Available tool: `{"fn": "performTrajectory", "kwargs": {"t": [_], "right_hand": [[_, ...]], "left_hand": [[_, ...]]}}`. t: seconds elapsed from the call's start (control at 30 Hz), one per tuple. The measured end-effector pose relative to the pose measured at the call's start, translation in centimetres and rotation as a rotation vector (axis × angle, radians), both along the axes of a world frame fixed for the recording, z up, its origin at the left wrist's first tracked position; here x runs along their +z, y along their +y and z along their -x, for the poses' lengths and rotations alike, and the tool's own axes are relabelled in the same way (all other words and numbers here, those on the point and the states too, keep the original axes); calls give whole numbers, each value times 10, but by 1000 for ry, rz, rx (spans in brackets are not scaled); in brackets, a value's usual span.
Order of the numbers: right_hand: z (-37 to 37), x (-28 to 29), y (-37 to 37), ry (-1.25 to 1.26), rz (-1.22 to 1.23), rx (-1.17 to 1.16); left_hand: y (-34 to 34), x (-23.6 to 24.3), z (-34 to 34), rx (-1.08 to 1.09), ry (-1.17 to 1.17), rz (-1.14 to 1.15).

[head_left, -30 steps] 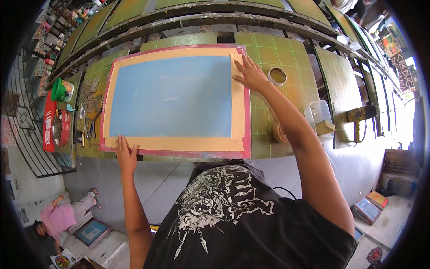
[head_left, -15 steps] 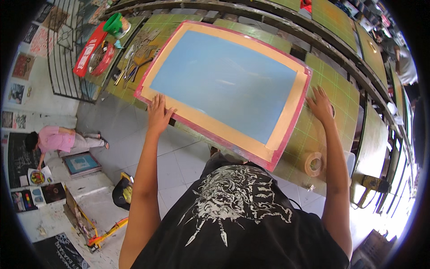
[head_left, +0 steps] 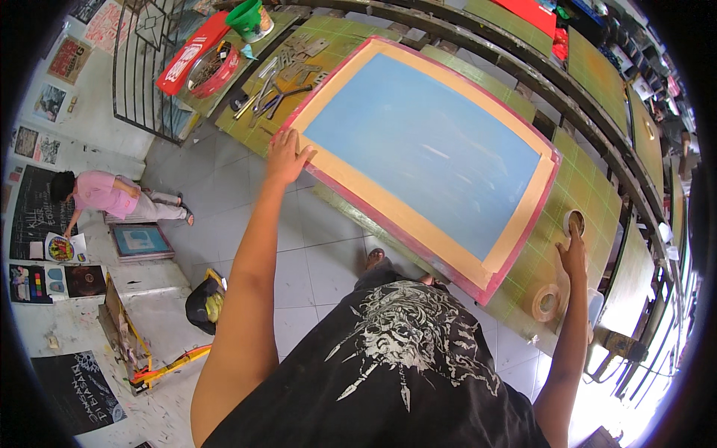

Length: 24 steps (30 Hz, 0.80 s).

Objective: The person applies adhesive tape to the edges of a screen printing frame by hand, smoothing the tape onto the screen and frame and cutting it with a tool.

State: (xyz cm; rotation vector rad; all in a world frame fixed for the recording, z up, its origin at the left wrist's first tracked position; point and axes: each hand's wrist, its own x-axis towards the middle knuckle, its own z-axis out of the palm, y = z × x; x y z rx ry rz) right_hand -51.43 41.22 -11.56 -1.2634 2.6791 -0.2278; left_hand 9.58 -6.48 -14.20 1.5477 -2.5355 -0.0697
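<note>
A screen-printing frame (head_left: 426, 149) lies on the table, its blue mesh bordered by tan tape and a reddish rim. My left hand (head_left: 288, 157) rests on the frame's near left corner, fingers stretched over the taped border and thumb apart. To the right of the frame, my right hand (head_left: 573, 254) reaches to a small tape roll (head_left: 566, 222), with extended fingers at its ring and the thumb held away. A wider roll of tan tape (head_left: 546, 302) lies flat just left of my right wrist.
Metal hinges and tools (head_left: 280, 86) lie beyond the frame's left end, near a red tub (head_left: 215, 71) and a green bucket (head_left: 250, 21). Dark rails (head_left: 567, 104) run behind the table. At the left, a person in pink (head_left: 104, 193) leans by the wall.
My right hand has moved toward me, from lying spread beside the frame to the small tape roll. The view has shifted; my left hand stays on the frame's corner.
</note>
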Motion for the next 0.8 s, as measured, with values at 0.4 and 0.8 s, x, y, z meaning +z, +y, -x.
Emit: {"fn": "performTrajectory", "kwargs": {"t": [0.4, 0.8], "right_hand": [[-13, 53, -11, -88, 313, -15], [-228, 150, -119, -1198, 358, 390]], "left_hand": [[96, 83, 67, -355, 523, -98], [192, 122, 182, -874, 960, -1236]]}}
